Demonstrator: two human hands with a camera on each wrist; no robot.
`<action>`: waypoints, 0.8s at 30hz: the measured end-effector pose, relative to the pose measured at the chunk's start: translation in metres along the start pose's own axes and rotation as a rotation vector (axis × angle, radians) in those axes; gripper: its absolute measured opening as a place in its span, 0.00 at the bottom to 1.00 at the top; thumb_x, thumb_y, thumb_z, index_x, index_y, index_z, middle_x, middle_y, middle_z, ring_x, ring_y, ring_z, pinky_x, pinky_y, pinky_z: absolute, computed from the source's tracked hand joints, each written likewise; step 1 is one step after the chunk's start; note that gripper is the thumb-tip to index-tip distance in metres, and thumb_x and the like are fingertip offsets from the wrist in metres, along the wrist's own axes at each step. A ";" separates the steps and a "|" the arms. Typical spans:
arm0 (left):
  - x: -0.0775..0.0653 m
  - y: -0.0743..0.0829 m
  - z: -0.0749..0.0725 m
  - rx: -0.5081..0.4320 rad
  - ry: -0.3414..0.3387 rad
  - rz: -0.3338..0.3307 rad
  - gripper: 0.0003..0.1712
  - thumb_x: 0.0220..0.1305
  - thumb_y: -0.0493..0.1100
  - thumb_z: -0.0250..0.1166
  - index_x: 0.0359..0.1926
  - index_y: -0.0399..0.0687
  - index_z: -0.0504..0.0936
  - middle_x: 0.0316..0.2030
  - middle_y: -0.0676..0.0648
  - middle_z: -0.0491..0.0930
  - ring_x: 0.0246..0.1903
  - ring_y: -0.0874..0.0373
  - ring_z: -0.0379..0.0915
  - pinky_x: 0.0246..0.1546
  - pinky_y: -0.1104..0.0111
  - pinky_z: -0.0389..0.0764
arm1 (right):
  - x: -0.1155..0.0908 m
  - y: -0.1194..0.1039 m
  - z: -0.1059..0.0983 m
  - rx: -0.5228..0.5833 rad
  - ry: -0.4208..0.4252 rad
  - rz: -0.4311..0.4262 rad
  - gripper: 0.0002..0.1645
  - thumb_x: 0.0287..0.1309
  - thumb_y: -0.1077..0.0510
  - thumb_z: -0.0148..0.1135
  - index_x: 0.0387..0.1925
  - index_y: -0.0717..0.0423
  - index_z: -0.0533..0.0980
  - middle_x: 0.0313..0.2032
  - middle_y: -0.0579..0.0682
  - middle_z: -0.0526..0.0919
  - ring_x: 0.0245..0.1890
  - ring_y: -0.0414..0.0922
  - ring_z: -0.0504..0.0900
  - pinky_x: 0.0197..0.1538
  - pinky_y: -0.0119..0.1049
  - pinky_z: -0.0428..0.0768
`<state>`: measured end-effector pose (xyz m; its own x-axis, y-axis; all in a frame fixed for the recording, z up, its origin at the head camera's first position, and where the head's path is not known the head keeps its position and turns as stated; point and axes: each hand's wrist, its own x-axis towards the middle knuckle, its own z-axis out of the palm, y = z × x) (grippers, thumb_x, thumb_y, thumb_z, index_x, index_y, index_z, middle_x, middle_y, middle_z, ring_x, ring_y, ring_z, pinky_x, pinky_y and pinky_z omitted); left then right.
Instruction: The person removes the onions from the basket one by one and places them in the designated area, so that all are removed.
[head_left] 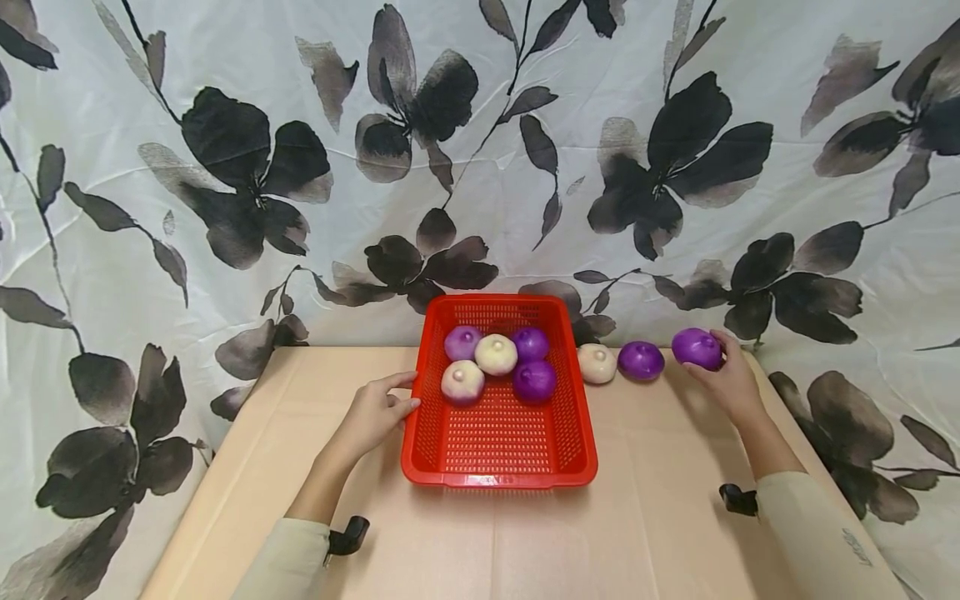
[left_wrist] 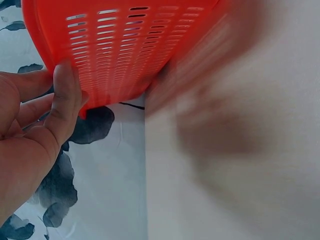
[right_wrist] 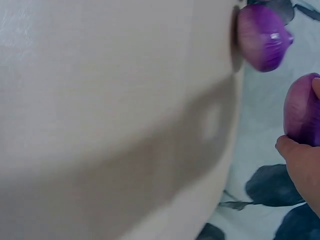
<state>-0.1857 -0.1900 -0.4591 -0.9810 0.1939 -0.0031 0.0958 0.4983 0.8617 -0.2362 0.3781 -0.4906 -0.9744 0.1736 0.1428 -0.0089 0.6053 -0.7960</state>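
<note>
My right hand (head_left: 729, 382) grips a glossy purple onion (head_left: 697, 348) above the far right of the table; in the right wrist view this onion (right_wrist: 301, 110) shows partly at the right edge. Left of it, a second purple onion (head_left: 641, 361) and a cream onion (head_left: 597, 364) lie on the table by the basket. My left hand (head_left: 378, 410) pinches the left rim of a red perforated basket (head_left: 498, 481), thumb and fingers at the edge in the left wrist view. Several purple and cream onions, among them a cream one (head_left: 496, 355), sit in the basket's far half.
A pale tan covering lies over the table (head_left: 645, 517). Behind it hangs a white cloth (head_left: 540, 217) with dark floral print, close to the table's far edge. Each wrist wears a small black camera, such as the left one (head_left: 348, 536).
</note>
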 end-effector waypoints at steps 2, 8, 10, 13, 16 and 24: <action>0.000 0.000 0.000 -0.002 0.003 -0.001 0.31 0.67 0.31 0.67 0.70 0.34 0.72 0.58 0.32 0.81 0.22 0.57 0.83 0.26 0.67 0.85 | 0.003 0.007 0.002 -0.016 0.003 0.033 0.52 0.63 0.62 0.69 0.78 0.69 0.48 0.74 0.79 0.55 0.72 0.76 0.59 0.72 0.70 0.60; 0.000 -0.001 0.000 0.005 0.008 0.004 0.31 0.67 0.31 0.68 0.70 0.34 0.73 0.57 0.32 0.81 0.21 0.57 0.81 0.24 0.69 0.83 | 0.008 0.023 0.007 -0.047 0.003 0.124 0.52 0.64 0.62 0.68 0.78 0.69 0.48 0.75 0.77 0.55 0.73 0.75 0.58 0.73 0.68 0.60; 0.000 -0.002 0.000 0.004 0.008 0.003 0.31 0.67 0.31 0.68 0.70 0.34 0.73 0.57 0.32 0.81 0.21 0.56 0.81 0.24 0.68 0.84 | 0.010 0.026 0.008 -0.058 0.001 0.152 0.53 0.64 0.61 0.68 0.79 0.68 0.48 0.75 0.76 0.55 0.73 0.75 0.58 0.74 0.68 0.60; 0.000 -0.002 0.000 0.004 0.011 0.000 0.31 0.67 0.31 0.68 0.70 0.34 0.73 0.57 0.33 0.81 0.21 0.56 0.81 0.25 0.65 0.85 | 0.013 0.030 0.012 -0.072 -0.010 0.183 0.54 0.65 0.59 0.69 0.79 0.67 0.47 0.75 0.76 0.54 0.74 0.75 0.57 0.74 0.68 0.59; 0.001 -0.002 0.000 0.003 0.010 0.000 0.31 0.67 0.32 0.68 0.70 0.35 0.73 0.57 0.33 0.82 0.21 0.55 0.81 0.25 0.64 0.85 | 0.014 0.032 0.014 -0.085 -0.018 0.208 0.55 0.66 0.56 0.69 0.80 0.66 0.46 0.75 0.76 0.53 0.74 0.75 0.56 0.75 0.68 0.57; 0.001 -0.002 0.000 -0.001 0.005 -0.005 0.31 0.66 0.31 0.68 0.70 0.35 0.73 0.57 0.33 0.81 0.21 0.56 0.81 0.24 0.69 0.82 | 0.014 0.040 0.019 -0.102 -0.003 0.218 0.53 0.67 0.56 0.66 0.79 0.67 0.44 0.75 0.76 0.53 0.73 0.75 0.57 0.74 0.68 0.57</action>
<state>-0.1871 -0.1910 -0.4607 -0.9823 0.1871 -0.0046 0.0910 0.4987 0.8620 -0.2540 0.3904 -0.5317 -0.9514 0.3067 -0.0282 0.2249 0.6293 -0.7439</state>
